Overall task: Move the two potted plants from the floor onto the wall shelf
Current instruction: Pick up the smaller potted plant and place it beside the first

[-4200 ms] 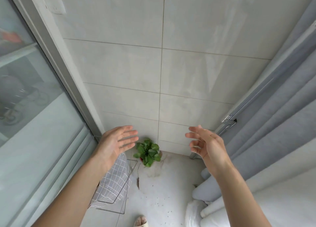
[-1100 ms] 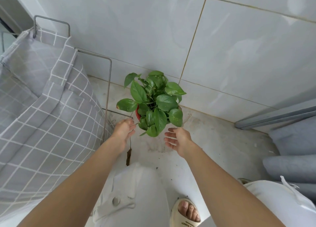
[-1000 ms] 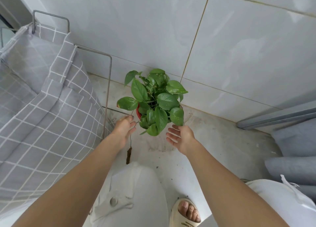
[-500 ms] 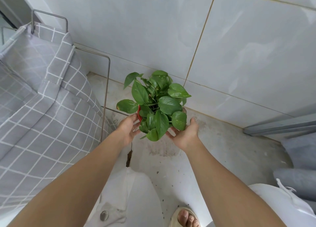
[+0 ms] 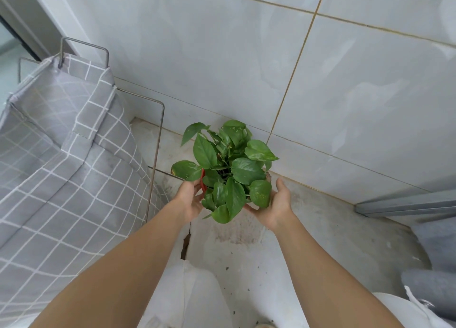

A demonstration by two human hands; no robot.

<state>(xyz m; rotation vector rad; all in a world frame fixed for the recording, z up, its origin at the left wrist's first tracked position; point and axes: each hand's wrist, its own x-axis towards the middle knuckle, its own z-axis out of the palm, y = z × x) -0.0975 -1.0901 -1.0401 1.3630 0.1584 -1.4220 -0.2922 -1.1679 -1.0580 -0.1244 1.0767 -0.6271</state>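
A small potted plant (image 5: 228,169) with broad green leaves sits in a red pot whose rim shows only as a sliver at the left, under the leaves. My left hand (image 5: 188,197) clasps the pot's left side and my right hand (image 5: 275,203) cups its right side, the leaves spilling over both. The plant is low, near the foot of the tiled wall; whether the pot touches the floor is hidden by the leaves. No second plant and no wall shelf are in view.
A grey checked fabric hamper (image 5: 56,160) on a metal wire frame (image 5: 154,160) stands at the left. The tiled wall (image 5: 345,81) rises behind the plant. Grey curtain folds (image 5: 434,251) lie at the right, and soil crumbs and a dry leaf (image 5: 185,245) dot the floor.
Both hands reached down from chest height to the plant and closed around its pot from either side. In the last half second they settled more firmly on it.
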